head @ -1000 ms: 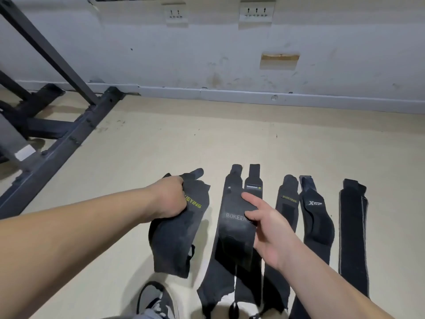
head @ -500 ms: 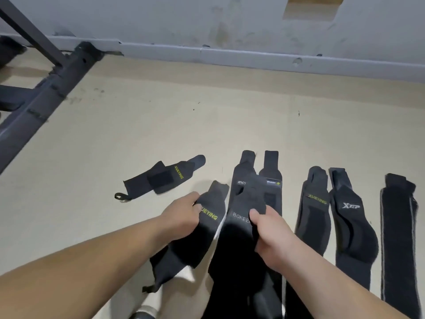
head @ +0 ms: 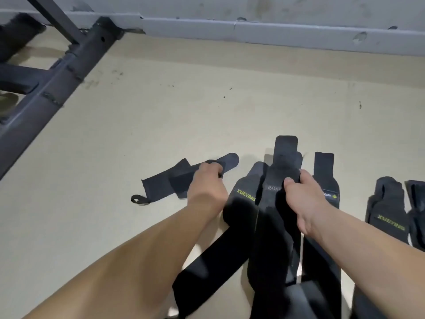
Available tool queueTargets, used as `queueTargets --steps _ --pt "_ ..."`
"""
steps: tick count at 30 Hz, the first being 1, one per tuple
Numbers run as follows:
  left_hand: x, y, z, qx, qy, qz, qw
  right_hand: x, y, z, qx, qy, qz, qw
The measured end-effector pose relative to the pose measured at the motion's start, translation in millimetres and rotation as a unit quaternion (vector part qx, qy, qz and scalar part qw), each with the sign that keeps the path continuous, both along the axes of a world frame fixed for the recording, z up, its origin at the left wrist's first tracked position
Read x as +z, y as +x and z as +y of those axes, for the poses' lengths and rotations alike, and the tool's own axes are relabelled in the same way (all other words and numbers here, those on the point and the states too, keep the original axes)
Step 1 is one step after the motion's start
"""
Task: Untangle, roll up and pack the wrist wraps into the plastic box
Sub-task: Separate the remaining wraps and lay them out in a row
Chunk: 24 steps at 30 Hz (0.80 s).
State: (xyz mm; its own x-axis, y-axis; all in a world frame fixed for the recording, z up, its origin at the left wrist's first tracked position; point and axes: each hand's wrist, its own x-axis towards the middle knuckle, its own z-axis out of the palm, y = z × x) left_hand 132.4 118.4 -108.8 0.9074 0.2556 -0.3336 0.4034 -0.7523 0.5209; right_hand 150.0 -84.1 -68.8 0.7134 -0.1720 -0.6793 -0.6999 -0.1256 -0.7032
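Nearest, the right hand (head: 303,199) grips a long black fabric wrist wrap (head: 273,226) lettered "BOKE", the rest covered. Beside it, a second black wrap (head: 241,208) reads "XUEYING" in yellow-green. The left hand (head: 204,185) curls round a short folded dark wrap (head: 165,183) on the beige floor (head: 161,125). Lifting one strap clear at a time should avoid tangles. No plastic box is visible.

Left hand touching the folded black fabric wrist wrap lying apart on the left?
Touching. Head view: left hand curls fingers over the folded black fabric wrist wrap, no gap.
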Motion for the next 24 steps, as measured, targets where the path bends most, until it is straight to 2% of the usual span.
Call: queueTargets --steps 2,3,5,7,12,15,17,19,22,23,24 --pt "-4 2 21 -0.019 0.128 -0.009 0.992 -7 5 -4 -0.005 -0.013 0.015 1.0" --pt "-7 2 31 -0.038 0.18 0.016 0.983 -11 4 -7 -0.005 -0.015 0.024 1.0" --pt "-13 1 47 -0.061 0.23 0.074 0.968 -18 1 -14 -0.009 -0.031 0.031 0.999" --pt "-15 -3 55 -0.059 0.239 0.115 0.963 -19 -4 -20 -0.012 -0.049 0.034 0.998" --pt "-16 -18 56 -0.011 0.239 0.153 0.959 -16 -12 -27 0.016 -0.092 0.033 0.995" --pt "-17 -24 54 -0.005 0.229 0.141 0.963 -12 -17 -20 0.105 -0.227 0.012 0.968" --pt "-18 -31 52 -0.024 0.198 0.133 0.971 -8 -26 -11 0.163 -0.282 -0.048 0.944" --pt "-19 -39 50 -0.009 0.118 0.107 0.987 -7 -34 -4 0.203 -0.273 -0.11 0.934" --pt "-6 -44 41 0.028 0.05 0.024 0.998 -9 -47 9 0.27 -0.335 -0.22 0.876" --pt "2 -44 36 0.03 0.035 0.0 0.999 -13 -50 14 0.292 -0.332 -0.273 0.854" --pt "12 -42 29 0.024 0.018 -0.023 0.999 -16 -52 20 0.296 -0.311 -0.301 0.851"
